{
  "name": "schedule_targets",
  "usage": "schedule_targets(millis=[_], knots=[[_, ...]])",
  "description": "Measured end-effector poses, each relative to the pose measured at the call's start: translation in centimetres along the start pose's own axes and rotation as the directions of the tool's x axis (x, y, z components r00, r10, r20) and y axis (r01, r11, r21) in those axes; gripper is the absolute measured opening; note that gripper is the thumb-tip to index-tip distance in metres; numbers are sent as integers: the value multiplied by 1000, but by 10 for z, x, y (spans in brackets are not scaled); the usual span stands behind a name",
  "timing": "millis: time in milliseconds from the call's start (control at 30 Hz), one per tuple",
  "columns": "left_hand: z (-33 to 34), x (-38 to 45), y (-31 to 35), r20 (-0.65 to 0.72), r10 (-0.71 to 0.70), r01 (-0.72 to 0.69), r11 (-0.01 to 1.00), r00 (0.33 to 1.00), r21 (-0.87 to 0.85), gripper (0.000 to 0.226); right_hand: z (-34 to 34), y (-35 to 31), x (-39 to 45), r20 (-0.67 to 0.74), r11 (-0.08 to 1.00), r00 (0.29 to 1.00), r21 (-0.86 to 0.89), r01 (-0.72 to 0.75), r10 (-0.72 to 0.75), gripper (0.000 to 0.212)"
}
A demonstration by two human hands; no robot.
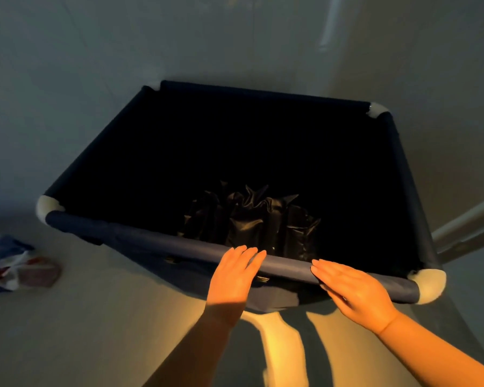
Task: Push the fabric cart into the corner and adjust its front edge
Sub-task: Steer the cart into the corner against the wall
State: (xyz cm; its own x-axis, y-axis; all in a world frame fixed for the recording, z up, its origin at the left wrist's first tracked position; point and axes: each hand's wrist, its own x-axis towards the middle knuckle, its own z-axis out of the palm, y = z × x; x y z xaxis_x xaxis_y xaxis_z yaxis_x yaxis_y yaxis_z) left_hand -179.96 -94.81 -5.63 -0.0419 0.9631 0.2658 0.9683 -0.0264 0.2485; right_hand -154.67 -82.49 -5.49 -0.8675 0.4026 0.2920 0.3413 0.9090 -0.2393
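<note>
The fabric cart (140,233) is a dark blue cloth bin on a tube frame with white corner joints. It fills the middle of the view, with its far corner close to the wall. Crumpled dark fabric (249,216) lies at the bottom. My left hand (232,277) lies flat on the front rail, fingers straight and together. My right hand (349,286) rests flat on the same rail, a little to the right. Neither hand is wrapped around the rail.
Pale walls (123,51) rise behind and to the left of the cart. A white pipe or rail (467,224) runs along the right side near the cart's right edge. A blue, white and red bag (14,263) lies on the floor at the left.
</note>
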Motion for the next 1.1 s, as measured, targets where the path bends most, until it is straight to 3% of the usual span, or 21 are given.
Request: schedule_targets(millis=[167,333,633,700,767,900,1100], knots=[[-5,-12,-7,-6,-25,26,999,1000,42,60,8,2,11,0,996,996,16,85,-85,39],[0,-21,16,-40,-151,154,981,988,118,49,5,26,3,51,967,967,61,246,-249,42],[21,-6,127,-22,-308,309,942,951,129,60,-36,106,-33,118,903,899,149,404,-422,36],[31,0,151,3,-340,338,936,941,98,73,-48,128,-40,155,884,872,142,446,-465,35],[38,10,173,53,-334,328,941,941,87,86,-60,149,-48,186,863,843,123,489,-505,49],[49,33,211,113,-291,288,957,950,39,93,-87,189,-68,239,873,840,122,472,-487,81],[77,73,261,103,-248,254,966,963,-49,93,-112,246,-98,169,914,899,72,398,-405,76]])
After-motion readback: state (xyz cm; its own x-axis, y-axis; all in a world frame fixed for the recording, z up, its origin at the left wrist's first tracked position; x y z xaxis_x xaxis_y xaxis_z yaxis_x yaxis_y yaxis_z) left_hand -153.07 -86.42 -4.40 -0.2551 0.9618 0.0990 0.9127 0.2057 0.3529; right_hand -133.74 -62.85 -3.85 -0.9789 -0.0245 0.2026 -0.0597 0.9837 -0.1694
